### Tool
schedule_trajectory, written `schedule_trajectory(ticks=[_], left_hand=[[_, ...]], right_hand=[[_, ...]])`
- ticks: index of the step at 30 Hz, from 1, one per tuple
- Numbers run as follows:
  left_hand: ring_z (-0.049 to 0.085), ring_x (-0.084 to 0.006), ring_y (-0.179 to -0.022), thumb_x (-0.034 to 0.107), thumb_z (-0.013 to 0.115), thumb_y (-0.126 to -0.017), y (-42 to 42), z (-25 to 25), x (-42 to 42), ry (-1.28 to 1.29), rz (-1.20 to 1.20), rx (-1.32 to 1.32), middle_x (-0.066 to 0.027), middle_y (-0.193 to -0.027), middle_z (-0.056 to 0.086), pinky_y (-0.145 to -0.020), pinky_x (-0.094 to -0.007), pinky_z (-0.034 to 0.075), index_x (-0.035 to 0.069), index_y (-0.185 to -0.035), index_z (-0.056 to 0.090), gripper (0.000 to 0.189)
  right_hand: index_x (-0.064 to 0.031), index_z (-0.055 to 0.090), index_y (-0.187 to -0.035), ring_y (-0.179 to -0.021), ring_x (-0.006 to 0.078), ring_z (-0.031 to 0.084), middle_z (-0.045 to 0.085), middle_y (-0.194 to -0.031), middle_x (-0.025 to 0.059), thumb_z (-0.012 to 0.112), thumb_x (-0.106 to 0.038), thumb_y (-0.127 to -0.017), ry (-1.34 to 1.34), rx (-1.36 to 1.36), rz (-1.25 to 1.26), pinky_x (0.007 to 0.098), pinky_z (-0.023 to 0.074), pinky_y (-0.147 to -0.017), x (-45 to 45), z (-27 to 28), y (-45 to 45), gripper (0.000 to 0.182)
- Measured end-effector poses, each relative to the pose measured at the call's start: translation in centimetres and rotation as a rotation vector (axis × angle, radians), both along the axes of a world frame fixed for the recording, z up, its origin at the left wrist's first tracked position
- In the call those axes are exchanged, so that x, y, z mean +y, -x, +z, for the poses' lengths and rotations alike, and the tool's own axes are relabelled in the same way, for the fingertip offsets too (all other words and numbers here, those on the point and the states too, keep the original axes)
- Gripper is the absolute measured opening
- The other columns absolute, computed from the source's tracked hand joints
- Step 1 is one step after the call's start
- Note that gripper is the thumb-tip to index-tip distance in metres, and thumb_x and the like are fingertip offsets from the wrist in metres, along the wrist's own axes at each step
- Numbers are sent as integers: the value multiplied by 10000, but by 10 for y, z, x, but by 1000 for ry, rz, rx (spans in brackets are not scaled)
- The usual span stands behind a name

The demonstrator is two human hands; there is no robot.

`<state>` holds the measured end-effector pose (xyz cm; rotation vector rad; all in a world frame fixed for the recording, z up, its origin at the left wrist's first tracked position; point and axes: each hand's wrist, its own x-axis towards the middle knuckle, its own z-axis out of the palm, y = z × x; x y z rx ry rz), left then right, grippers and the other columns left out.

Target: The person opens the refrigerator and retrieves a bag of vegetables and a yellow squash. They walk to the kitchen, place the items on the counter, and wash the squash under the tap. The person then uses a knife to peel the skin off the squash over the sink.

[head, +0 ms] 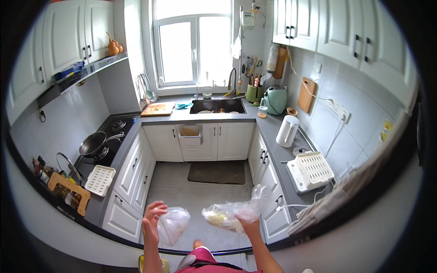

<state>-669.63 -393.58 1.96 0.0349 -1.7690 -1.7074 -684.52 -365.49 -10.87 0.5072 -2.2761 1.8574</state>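
My left hand (152,218) has a white, translucent plastic bag (174,223) at its fingers. The bag bulges to the right of the hand, and its contents are hidden. On the other side, my right hand (248,222) grips a clear plastic bag (223,214) with something pale yellow-green inside, perhaps a vegetable. The loose end of this bag sticks up to the right, slightly blurred. Both hands are held up in front of my body, above the grey tiled floor (170,191).
A U-shaped grey counter (218,117) surrounds the floor. A wok (94,145) sits on the gas hob at left. At the back are a dark sink (218,102) and a wooden cutting board (157,109). A white kettle (287,131) and white basket (313,167) stand at right. A dark mat (216,172) lies ahead.
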Motion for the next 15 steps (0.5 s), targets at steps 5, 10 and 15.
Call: schedule_trajectory(ticks=[5,10,15], left_hand=[[518,-252,-1084,721,182,-865,160,-16,-62,-80,-112,-12,-139,-1212,487,-954,-377,352,19,-924,625,833],[531,-277,-1088,690,160,-888,317,15,-93,-173,-171,67,-147,-1181,512,-953,-392,378,4,-876,619,825],[495,-316,-1137,680,162,-893,454,37,-148,-95,-220,175,-164,-1193,510,-999,-428,340,-1,-867,611,816]], right_hand=[[15,668,-853,-782,190,639,678,-853,109,756,-83,-714,154,-166,-127,322,505,-748,-36,-5,133,192],[18,584,-1059,-899,187,583,623,-978,85,744,-38,-707,-120,-62,-280,318,469,-832,-35,-27,250,390],[22,548,-1122,-1019,198,556,590,-1079,99,718,9,-711,588,-331,-416,325,445,-878,-70,10,359,444]])
